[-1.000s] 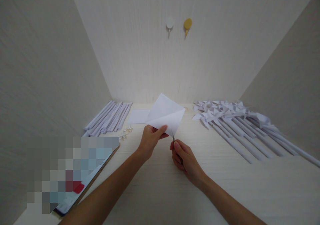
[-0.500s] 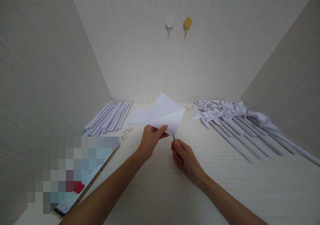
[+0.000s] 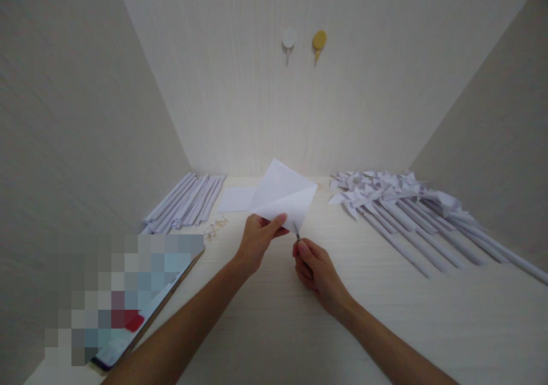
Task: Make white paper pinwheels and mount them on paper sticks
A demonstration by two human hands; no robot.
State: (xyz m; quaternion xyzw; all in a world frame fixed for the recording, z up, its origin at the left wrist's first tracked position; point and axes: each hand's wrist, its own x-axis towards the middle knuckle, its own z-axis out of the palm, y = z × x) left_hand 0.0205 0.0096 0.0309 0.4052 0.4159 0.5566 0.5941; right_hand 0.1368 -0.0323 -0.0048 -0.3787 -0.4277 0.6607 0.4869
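A square sheet of white paper (image 3: 285,185), creased along a diagonal, is pinched at its lower edge by my left hand (image 3: 260,238), thumb on top. My right hand (image 3: 319,271) is closed round a small pair of scissors (image 3: 297,234); its fingers cover the handles. The metal blades point up and lie over the paper's lower corner. Behind the held sheet, flat white paper (image 3: 235,199) lies on the table (image 3: 265,328).
Rolled white paper sticks (image 3: 188,199) lie at left, with small pale pieces (image 3: 215,226) near them. A partly pixelated tablet-like device (image 3: 158,294) stands at lower left. Paper pinwheels (image 3: 385,194) on sticks are heaped at right. White (image 3: 288,38) and yellow (image 3: 319,40) hooks hang on the wall.
Almost nothing differs. Both hands keep their hold on the paper and the scissors, and the view has shifted very slightly.
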